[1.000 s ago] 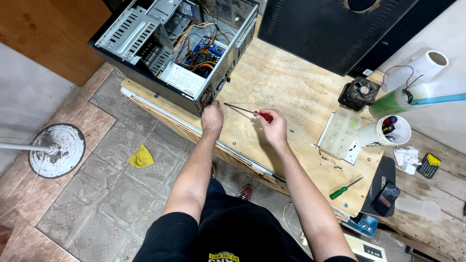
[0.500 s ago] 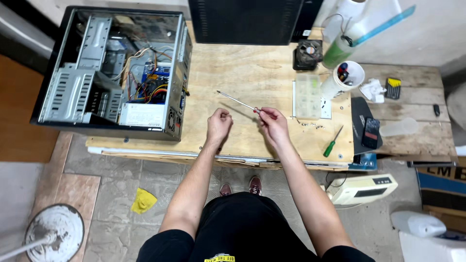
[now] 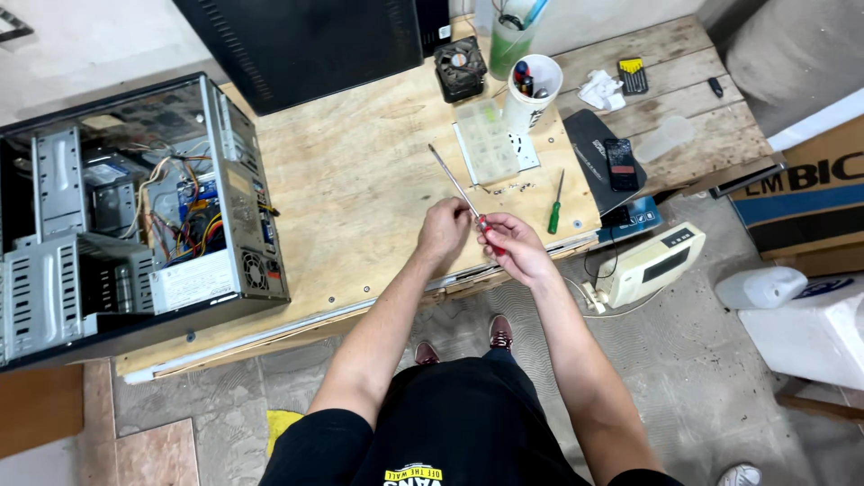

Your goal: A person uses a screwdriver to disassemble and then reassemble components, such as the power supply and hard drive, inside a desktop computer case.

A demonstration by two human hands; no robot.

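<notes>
1. The long screwdriver (image 3: 461, 195) sits just right of the frame's centre, above the front edge of the plywood tabletop (image 3: 360, 180). Its red handle is low, in your hands; its thin metal shaft runs up and to the left, with the tip pointing toward the upper middle of the frame. So the long axis is a diagonal from lower right to upper left.

2. Your right hand (image 3: 511, 247) is curled shut around the red handle, at the lower right end of the tool. Only a sliver of red shows between the fingers.

3. Your left hand (image 3: 444, 232) is loosely closed just left of it, fingertips at the shaft where it leaves the handle. Whether it truly grips the shaft or only steadies it cannot be told from here. Both hands meet at the handle end, the two nearly touching; the tip stands free, well away from both.

4. Beyond the tip, toward the upper right, lie a clear plastic parts box (image 3: 488, 141), a white cup of tools (image 3: 531, 90) and a small cooling fan (image 3: 460, 67).

5. A green-handled screwdriver (image 3: 555, 206) lies on the wood just right of your right hand, apart from it, with small loose screws (image 3: 508, 188) near it.

6. The open computer case (image 3: 135, 216) lies on its side at the left of the frame, well apart from both hands.
</notes>
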